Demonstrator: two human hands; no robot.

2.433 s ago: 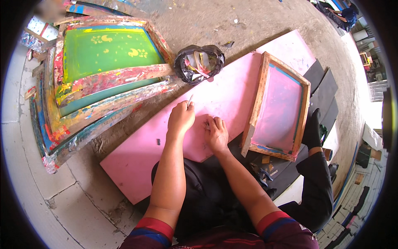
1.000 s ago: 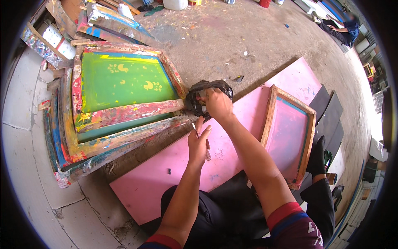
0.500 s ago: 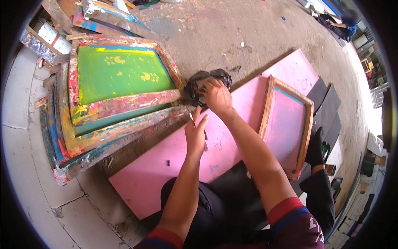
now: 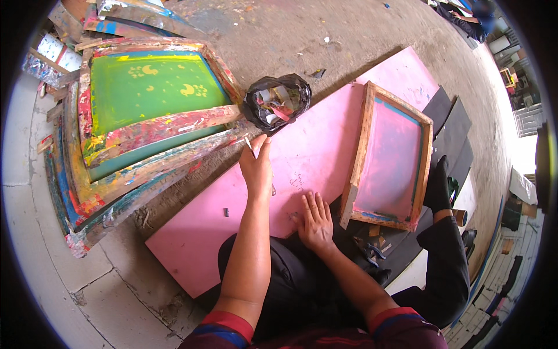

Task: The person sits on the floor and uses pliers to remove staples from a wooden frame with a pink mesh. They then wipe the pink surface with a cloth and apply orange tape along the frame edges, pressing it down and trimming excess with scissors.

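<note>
My left hand (image 4: 256, 168) is closed near the far edge of a pink board (image 4: 192, 247), with a thin white stick (image 4: 250, 146) standing out between its fingers. A small brownish end of something (image 4: 274, 189) shows below that palm; its kind is hidden. Fingers spread, my right hand (image 4: 317, 224) lies flat on the board's near part and holds nothing. Just beyond the left hand sits a black plastic bag (image 4: 251, 100), its mouth wide, with crumpled scraps (image 4: 278, 104) inside. On the board's right part rests a wooden-framed printing screen (image 4: 354, 157) with pinkish mesh.
Paint-crusted screens (image 4: 157, 96) lie stacked at the left, the top one green. A small dark piece (image 4: 226, 212) is on the board. Pliers-like tools (image 4: 375, 251) and black sheets (image 4: 450, 136) lie at the right. Another person (image 4: 465, 20) sits far off.
My right hand has come out of the black bag, back toward me, and now lies on the pink board. The bag's contents are uncovered. My left hand keeps its hold on the white stick.
</note>
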